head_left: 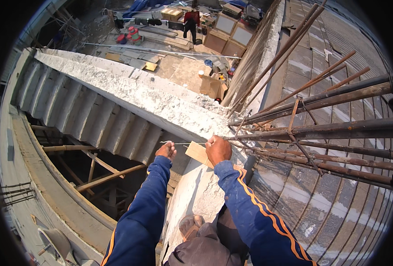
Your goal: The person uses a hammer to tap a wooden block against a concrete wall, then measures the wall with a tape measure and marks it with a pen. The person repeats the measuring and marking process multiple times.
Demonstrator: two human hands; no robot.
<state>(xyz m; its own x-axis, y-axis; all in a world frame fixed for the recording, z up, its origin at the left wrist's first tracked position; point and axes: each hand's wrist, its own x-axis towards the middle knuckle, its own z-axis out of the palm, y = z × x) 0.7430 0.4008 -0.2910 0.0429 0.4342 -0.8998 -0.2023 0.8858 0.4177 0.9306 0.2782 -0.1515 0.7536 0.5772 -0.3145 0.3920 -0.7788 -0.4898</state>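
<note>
A thin pale string [185,143] runs taut between my hands, above the top of a rough concrete wall. My left hand [166,151] pinches its left end, where a loop curls over the fingers. My right hand [218,150] is closed in a fist around the other end. Beneath the string, right beside the right fist, is a small light wooden board [197,152]; part of it is hidden behind that hand, and I cannot tell whether the hand touches it. A small nail-like tip [185,146] shows at the board's left edge.
Upright rebar [338,131] bundles crowd the right side. To the left, a concrete staircase [85,119] drops beside an open shaft crossed by timber poles [110,177]. My foot [190,226] stands on the narrow wall top [205,195]. Far below lie panels and red buckets [132,33].
</note>
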